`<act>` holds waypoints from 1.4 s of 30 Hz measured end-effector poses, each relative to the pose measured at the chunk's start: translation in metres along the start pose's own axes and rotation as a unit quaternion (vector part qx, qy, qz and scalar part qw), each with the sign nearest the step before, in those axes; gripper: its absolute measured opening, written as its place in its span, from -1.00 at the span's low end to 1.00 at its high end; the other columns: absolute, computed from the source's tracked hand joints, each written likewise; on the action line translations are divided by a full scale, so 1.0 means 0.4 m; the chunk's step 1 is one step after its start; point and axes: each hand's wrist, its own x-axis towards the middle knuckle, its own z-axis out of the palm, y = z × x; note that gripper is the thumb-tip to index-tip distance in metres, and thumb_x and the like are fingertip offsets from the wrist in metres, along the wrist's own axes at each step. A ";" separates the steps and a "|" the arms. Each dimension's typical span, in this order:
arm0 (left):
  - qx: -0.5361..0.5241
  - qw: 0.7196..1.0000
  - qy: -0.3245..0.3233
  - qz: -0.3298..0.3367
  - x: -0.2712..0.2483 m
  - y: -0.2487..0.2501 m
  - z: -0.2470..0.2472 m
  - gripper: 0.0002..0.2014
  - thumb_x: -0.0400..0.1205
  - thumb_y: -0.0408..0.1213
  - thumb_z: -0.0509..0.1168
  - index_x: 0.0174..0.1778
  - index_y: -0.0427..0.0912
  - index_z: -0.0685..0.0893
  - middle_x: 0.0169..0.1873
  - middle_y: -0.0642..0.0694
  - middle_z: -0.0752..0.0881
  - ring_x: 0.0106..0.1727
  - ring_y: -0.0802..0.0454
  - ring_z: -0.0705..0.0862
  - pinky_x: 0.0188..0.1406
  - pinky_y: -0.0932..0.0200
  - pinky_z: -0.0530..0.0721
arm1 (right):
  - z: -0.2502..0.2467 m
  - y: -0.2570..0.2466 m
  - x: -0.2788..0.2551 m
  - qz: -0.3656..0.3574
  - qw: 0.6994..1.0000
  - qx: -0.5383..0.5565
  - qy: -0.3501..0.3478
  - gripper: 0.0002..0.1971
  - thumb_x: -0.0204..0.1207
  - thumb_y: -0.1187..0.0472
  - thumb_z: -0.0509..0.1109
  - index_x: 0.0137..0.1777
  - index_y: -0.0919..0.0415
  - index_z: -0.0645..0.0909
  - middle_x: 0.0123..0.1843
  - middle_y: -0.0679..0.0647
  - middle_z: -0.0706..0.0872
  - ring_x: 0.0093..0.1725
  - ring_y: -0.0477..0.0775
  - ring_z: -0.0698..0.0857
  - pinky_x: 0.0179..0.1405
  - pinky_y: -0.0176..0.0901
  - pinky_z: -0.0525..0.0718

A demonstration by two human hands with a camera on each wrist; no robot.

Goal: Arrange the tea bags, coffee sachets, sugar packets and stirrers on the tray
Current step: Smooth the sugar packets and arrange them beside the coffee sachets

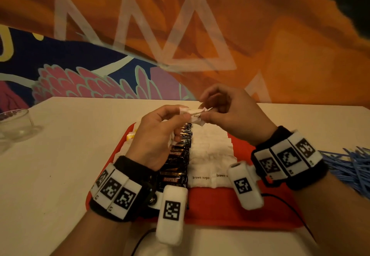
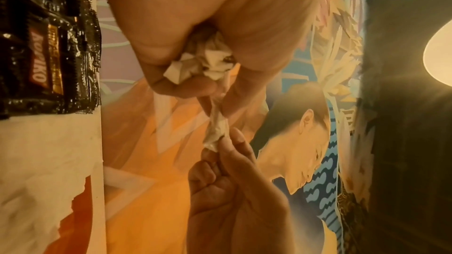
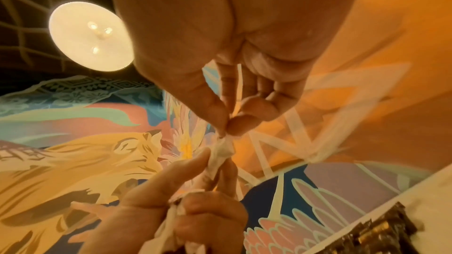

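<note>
Both hands (image 1: 158, 133) (image 1: 230, 113) pinch one crumpled sugar packet (image 1: 193, 114).

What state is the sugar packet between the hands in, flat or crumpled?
Crumpled: the sugar packet is creased and twisted, held above the tray, pinched by the left hand and right hand.

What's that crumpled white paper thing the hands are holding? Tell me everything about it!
The sugar packet is small, white, paper-looking and badly crumpled, with part of the word "sugar" printed on it. It is held in the air above the red tray, stretched between both hands. The left hand grips a bunched wad of white paper; the right hand pinches the other tip between thumb and fingers.
</note>
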 end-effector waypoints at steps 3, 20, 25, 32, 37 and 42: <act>0.004 1.000 0.017 0.024 -0.001 -0.002 0.003 -0.86 0.42 -0.17 0.49 -0.18 -0.13 0.77 -0.35 -0.03 0.67 -0.45 0.11 0.48 -0.54 0.27 0.47 | 0.005 0.006 0.001 0.024 0.999 0.032 0.004 -0.71 0.41 0.54 0.50 -0.02 0.15 0.68 -0.26 0.10 0.73 -0.38 -0.13 0.62 -0.41 -0.26 0.56; 0.054 0.996 0.048 0.059 0.005 -0.004 -0.007 -0.90 0.64 -0.30 0.40 0.04 -0.14 0.78 -0.32 -0.09 0.71 -0.39 0.04 0.56 -0.59 0.24 0.43 | 0.027 0.011 -0.011 0.055 0.980 0.190 0.008 -0.82 0.41 0.44 0.55 -0.12 0.18 0.67 -0.20 0.04 0.78 -0.30 0.01 0.69 -0.38 -0.22 0.64; 0.047 0.995 0.067 0.060 0.006 -0.006 0.002 -0.90 0.64 -0.27 0.41 0.00 -0.11 0.83 -0.27 -0.16 0.74 -0.39 -0.03 0.51 -0.61 0.22 0.41 | 0.040 -0.002 -0.015 -0.073 0.990 0.091 0.079 -0.64 0.40 0.61 0.49 -0.11 0.09 0.73 -0.09 -0.02 0.82 -0.14 -0.09 0.80 -0.19 -0.19 0.76; 0.032 0.995 0.067 0.069 0.002 0.001 0.003 -0.90 0.65 -0.29 0.41 -0.01 -0.08 0.83 -0.27 -0.19 0.72 -0.42 0.03 0.53 -0.61 0.25 0.39 | 0.038 -0.009 -0.026 0.035 0.993 0.102 0.058 -0.51 0.38 0.37 0.63 0.30 0.15 0.64 0.08 0.07 0.78 -0.04 0.00 0.82 -0.10 -0.17 0.80; 0.060 0.990 0.075 0.108 0.001 0.003 0.005 -0.91 0.64 -0.34 0.43 -0.06 -0.07 0.82 -0.31 -0.06 0.75 -0.45 0.11 0.61 -0.56 0.31 0.47 | 0.029 -0.016 -0.031 0.074 0.995 0.067 0.028 -0.82 0.39 0.39 0.62 -0.05 0.28 0.73 -0.21 0.10 0.81 -0.28 0.02 0.79 -0.28 -0.11 0.74; 0.092 0.983 0.077 0.136 0.005 0.002 0.001 -0.90 0.60 -0.36 0.48 -0.14 -0.05 0.81 -0.16 -0.13 0.83 -0.21 -0.03 0.79 -0.29 0.18 0.69 | 0.029 -0.039 -0.033 0.077 0.994 0.074 0.033 -0.82 0.35 0.44 0.62 -0.24 0.25 0.66 -0.31 0.17 0.75 -0.34 0.05 0.72 -0.35 -0.15 0.67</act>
